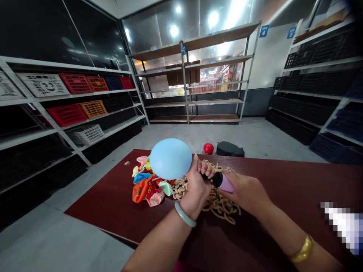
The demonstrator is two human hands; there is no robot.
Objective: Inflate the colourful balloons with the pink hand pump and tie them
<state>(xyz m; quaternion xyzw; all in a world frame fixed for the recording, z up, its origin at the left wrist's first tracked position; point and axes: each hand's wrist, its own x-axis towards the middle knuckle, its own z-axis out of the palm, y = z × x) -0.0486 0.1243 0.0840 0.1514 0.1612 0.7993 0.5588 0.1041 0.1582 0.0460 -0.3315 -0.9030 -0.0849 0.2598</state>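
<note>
My left hand (196, 184) is closed around the neck of a light blue, partly inflated balloon (170, 158), pinching it onto the black nozzle of a hand pump. My right hand (244, 189) grips the pump's pink barrel (226, 183) from the right. Both hands hover just above a dark red table (297, 181). Under them lies a heap of tan chain-like links (219, 204). Left of the hands sits a pile of flat, uninflated balloons (147, 185) in several colours.
A small red ball (208, 148) and a black bag (229, 149) lie on the floor beyond the table. Shelving with red, orange and white crates (68, 113) lines the left wall, dark crates the right. A pixelated patch (344, 224) sits at the table's right.
</note>
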